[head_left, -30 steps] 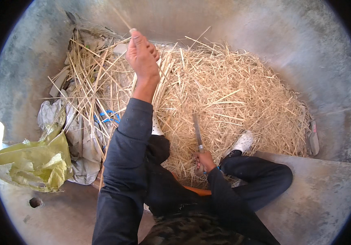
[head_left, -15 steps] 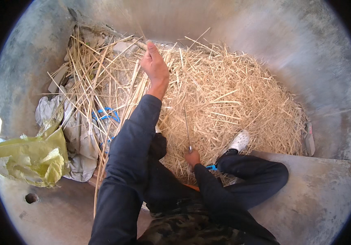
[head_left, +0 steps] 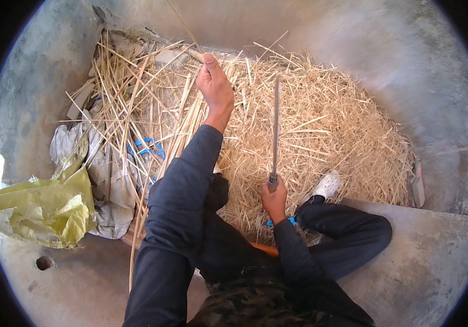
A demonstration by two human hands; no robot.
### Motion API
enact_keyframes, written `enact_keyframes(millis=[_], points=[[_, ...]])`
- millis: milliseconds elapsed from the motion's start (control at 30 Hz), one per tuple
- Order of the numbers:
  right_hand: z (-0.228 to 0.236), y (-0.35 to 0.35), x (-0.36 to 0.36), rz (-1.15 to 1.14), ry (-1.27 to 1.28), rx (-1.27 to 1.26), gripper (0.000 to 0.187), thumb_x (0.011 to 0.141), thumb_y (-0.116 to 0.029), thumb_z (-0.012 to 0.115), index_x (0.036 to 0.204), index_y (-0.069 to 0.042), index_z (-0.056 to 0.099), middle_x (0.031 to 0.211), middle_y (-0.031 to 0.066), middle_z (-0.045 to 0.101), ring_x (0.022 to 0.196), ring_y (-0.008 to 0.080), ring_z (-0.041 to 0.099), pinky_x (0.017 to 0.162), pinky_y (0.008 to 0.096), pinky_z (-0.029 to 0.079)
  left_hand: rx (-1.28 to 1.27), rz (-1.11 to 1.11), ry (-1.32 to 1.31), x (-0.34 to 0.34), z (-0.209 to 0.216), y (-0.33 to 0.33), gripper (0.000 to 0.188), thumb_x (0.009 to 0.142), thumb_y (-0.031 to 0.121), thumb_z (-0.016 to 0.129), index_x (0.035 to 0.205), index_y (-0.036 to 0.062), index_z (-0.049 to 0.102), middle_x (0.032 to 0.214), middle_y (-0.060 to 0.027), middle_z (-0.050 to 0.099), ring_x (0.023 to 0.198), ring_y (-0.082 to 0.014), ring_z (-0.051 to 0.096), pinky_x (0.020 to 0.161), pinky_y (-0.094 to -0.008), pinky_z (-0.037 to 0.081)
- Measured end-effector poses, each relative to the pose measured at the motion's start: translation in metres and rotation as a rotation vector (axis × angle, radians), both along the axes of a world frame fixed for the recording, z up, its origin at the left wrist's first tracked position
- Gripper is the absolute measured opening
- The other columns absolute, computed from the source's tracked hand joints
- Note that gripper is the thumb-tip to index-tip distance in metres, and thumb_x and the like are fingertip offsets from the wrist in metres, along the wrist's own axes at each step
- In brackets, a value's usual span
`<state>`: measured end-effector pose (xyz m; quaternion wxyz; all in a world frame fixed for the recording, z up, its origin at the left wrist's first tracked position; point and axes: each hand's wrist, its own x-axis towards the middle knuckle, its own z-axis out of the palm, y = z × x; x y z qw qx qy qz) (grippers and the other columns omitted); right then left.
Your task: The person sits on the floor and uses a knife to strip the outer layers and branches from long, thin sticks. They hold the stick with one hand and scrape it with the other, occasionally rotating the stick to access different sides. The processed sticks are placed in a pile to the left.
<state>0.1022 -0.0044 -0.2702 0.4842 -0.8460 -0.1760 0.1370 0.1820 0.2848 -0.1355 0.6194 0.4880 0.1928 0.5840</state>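
My left hand [head_left: 215, 90] is raised over the far part of the shavings pile and closed round a pale bamboo-like stick [head_left: 193, 54]. A thin strand [head_left: 182, 24] rises from beside the stick toward the far wall. Closer to my body, my right hand [head_left: 275, 203] grips the dark handle of a long, narrow-bladed knife [head_left: 276, 125]. Its blade points straight away from me, above the shavings and apart from the stick. The fingers of my left hand partly hide its grip.
Pale shavings [head_left: 326, 125] cover the floor, with long strips [head_left: 130, 92] heaped at the left. A yellow sack [head_left: 43, 210] and greyish cloth [head_left: 111, 201] lie at left. Grey walls [head_left: 354, 27] curve around. My white shoe [head_left: 327, 184] rests right of the knife.
My right hand has moved forward and right, and the knife blade now stands higher and more upright in view. My left hand has shifted slightly right, still gripping the stick.
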Motion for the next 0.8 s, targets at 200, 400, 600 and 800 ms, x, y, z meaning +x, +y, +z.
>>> enact_keyframes(millis=[200,400,600,800], points=[[-0.116,-0.038,-0.023,0.137,0.256,-0.585,0.020,0.081,-0.016,0.064,0.086,0.001,0.055,0.072,0.0178,0.062,0.066,0.0329,0.064,0.061,0.0429,0.050,-0.029,0.041,0.106,0.003,0.005,-0.010,0.051,0.101,0.044,0.043,0.063,0.0128,0.029,0.058,0.0084,0.026,0.056,-0.0034,0.024,0.048,-0.0251,0.020],[-0.131,-0.052,0.019,0.068,1.746,0.470,0.019,0.082,-0.016,0.059,0.072,-0.001,0.052,0.060,0.0075,0.055,0.049,0.0171,0.058,0.047,0.0371,0.047,-0.004,-0.079,0.050,0.011,0.011,-0.019,0.051,0.100,0.045,0.042,0.063,0.0127,0.031,0.058,0.0093,0.026,0.055,-0.0023,0.023,0.047,-0.0240,0.019],[-0.017,-0.034,0.008,0.148,0.240,-0.133,0.010,0.081,-0.007,0.060,0.084,0.000,0.053,0.063,0.0118,0.056,0.052,0.0224,0.056,0.052,0.0380,0.046,0.014,-0.033,0.052,0.003,0.008,-0.011,0.051,0.100,0.045,0.043,0.063,0.0129,0.031,0.058,0.0099,0.026,0.054,-0.0022,0.022,0.046,-0.0239,0.018],[-0.082,-0.026,-0.016,0.004,0.048,-0.263,0.030,0.081,-0.017,0.061,0.103,0.003,0.060,0.074,0.0199,0.063,0.074,0.0330,0.067,0.066,0.0412,0.051,0.031,-0.032,0.046,0.015,0.008,-0.014,0.050,0.099,0.049,0.043,0.064,0.0153,0.031,0.055,0.0083,0.027,0.047,-0.0032,0.023,0.042,-0.0226,0.019]])
